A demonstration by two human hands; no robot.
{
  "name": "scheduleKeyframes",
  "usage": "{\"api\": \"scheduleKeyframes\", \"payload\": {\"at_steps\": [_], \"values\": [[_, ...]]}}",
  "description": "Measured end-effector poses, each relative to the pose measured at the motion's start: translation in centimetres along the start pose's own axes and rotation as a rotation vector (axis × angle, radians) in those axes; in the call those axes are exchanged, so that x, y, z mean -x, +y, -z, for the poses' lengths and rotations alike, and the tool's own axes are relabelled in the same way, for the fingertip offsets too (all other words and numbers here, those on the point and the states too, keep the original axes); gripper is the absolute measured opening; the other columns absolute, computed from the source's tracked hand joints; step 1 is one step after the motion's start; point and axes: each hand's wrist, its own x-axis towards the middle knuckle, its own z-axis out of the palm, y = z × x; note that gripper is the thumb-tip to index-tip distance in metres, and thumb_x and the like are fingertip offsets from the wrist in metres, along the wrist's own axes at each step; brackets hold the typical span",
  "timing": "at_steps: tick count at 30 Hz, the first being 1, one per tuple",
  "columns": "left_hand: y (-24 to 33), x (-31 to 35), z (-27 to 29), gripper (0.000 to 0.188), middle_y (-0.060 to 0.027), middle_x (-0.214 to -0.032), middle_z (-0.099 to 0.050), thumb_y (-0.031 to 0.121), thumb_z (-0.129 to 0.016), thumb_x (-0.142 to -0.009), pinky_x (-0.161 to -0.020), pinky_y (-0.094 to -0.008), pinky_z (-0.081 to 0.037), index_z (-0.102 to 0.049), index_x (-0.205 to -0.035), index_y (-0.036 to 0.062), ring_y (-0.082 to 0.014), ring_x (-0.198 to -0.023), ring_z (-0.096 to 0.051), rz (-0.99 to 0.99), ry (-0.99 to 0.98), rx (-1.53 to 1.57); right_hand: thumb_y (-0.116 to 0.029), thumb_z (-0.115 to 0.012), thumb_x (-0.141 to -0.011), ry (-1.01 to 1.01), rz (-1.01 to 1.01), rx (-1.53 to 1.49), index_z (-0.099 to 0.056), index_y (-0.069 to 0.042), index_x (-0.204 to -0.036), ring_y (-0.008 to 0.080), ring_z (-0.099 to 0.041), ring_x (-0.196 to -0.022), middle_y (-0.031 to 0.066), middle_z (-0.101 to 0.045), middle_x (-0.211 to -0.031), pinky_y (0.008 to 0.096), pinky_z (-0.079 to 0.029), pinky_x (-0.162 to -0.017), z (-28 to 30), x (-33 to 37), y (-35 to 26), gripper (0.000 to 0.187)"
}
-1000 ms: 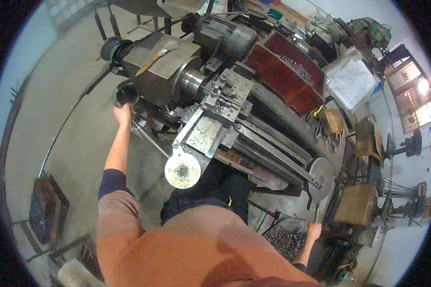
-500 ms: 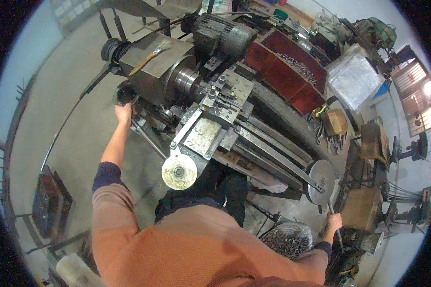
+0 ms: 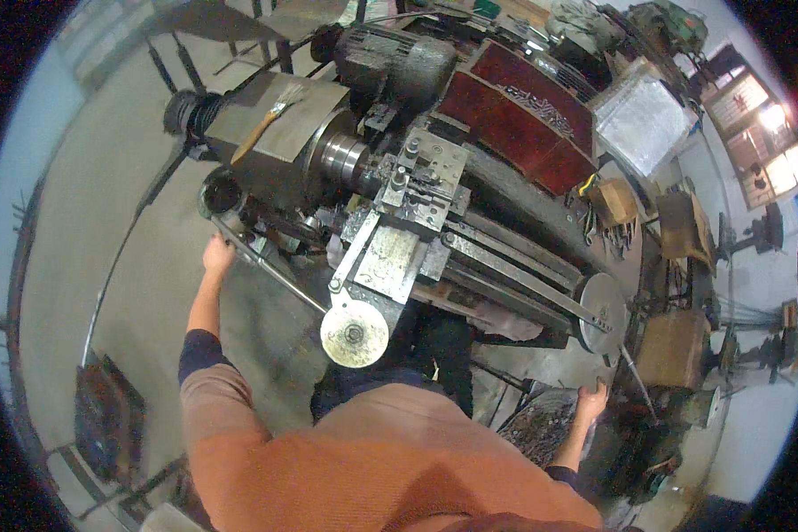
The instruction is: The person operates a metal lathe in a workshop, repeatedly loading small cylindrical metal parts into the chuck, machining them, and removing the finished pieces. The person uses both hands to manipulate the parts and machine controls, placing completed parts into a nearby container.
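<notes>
My left hand [image 3: 219,254] is below the dark cup-shaped end [image 3: 222,191] of the lathe, next to a long metal bar [image 3: 279,279]. Its fingers look curled; whatever they may hold is hidden. My right hand [image 3: 590,404], fingers apart, hovers by the basket of small metal parts [image 3: 541,424]. It is clear of the lever rod [image 3: 638,381] below the grey disc [image 3: 603,312]. Between my arms stands the lathe, with its shiny round chuck [image 3: 344,158], tool slide [image 3: 426,173] and pale round plate [image 3: 355,332].
A wooden-handled brush [image 3: 262,131] lies on the headstock, with a motor [image 3: 395,66] behind. A dark red tray [image 3: 514,124] holds more metal pieces. Wrenches [image 3: 591,222] lie by a wooden block [image 3: 614,202]. A dark box [image 3: 106,417] stands on the floor at left.
My right hand has let go of the lever rod and moved left toward the basket. My left hand has dropped away from the cup-shaped end. The view has shifted slightly.
</notes>
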Motion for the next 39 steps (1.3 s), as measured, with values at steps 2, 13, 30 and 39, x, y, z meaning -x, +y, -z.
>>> {"api": "scheduleKeyframes", "payload": {"at_steps": [2, 13, 30, 39], "values": [[4.4, 1.0, 2.7, 0.037, -0.0171, -0.087, -0.062, 0.024, -0.058, -0.07, -0.074, -0.0425, -0.046, -0.052, -0.103, 0.0085, -0.0345, -0.085, -0.059, -0.028, -0.275, -0.092, -0.017, -0.062, -0.061, -0.148, -0.142, -0.099, -0.059, -0.004, -0.103, 0.0342, -0.053, -0.094, 0.0175, -0.058, -0.103, 0.0404, -0.041, -0.082, 2.4, 0.4, -2.6, 0.044], [7.9, 0.7, -2.3, 0.04, -0.0199, -0.088, -0.061, 0.045, -0.051, -0.078, -0.071, -0.0455, -0.047, -0.057, -0.095, 0.0092, -0.0374, -0.083, -0.059, 0.105, -0.28, 0.109, -0.013, -0.058, -0.058, -0.121, -0.112, -0.152, -0.066, -0.003, -0.091, 0.0339, -0.06, -0.08, 0.0187, -0.064, -0.087, 0.0362, -0.046, -0.075, 7.8, -1.9, -8.3, 0.035], [-3.1, 4.5, 17.9, 0.029, -0.0142, -0.079, -0.063, 0.02, -0.053, -0.079, -0.062, -0.036, -0.047, -0.057, -0.103, 0.0037, -0.0253, -0.068, -0.061, 0.01, -0.002, 0.325, -0.013, -0.057, -0.061, -0.216, 0.876, -0.847, -0.064, -0.006, -0.099, 0.0165, -0.059, -0.088, 0.0108, -0.064, -0.095, 0.0266, -0.044, -0.08, 14.0, -17.7, -43.8, 0.039], [-20.4, 10.8, 23.2, 0.044, -0.0164, -0.089, -0.062, 0.043, -0.05, -0.082, -0.075, -0.0427, -0.046, -0.057, -0.108, 0.0078, -0.0331, -0.086, -0.059, 0.194, 0.409, -0.207, -0.025, -0.063, -0.054, -0.41, 1.157, -0.214, -0.067, -0.005, -0.075, 0.0321, -0.061, -0.079, 0.0179, -0.063, -0.076, 0.0363, -0.05, -0.073, 15.5, -9.7, -64.7, 0.029]]}}
